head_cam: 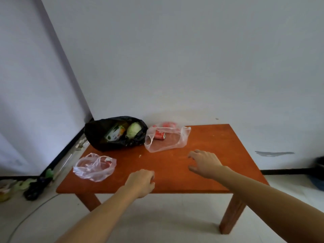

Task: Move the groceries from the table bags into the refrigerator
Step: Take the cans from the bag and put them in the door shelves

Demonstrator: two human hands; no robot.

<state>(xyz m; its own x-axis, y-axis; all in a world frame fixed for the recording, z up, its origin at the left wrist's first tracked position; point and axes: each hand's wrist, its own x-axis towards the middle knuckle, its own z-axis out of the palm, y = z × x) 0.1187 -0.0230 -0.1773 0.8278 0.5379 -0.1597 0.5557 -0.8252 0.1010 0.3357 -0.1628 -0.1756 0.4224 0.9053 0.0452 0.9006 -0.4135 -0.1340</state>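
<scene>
Both hands were held out over the orange desk, and neither grasped anything. The left hand was closest, above the front edge of the desk, with its fingers loosely curled downward. The right hand was a little further, released, with the fingers spread and slightly bent; I cannot tell if the fingertips touched the wood.

To the left of the left hand lay a crumpled clear bag with something small and red inside. Beyond the right hand, near the far edge, lay a second clear bag. In it a red can was on its side, its long axis running left to right and its metal end pointing right. Further left, beyond the left hand, stood an open black bag. It held a carton, tilted with its top away and to the right, and beside it a pale green cabbage.
</scene>
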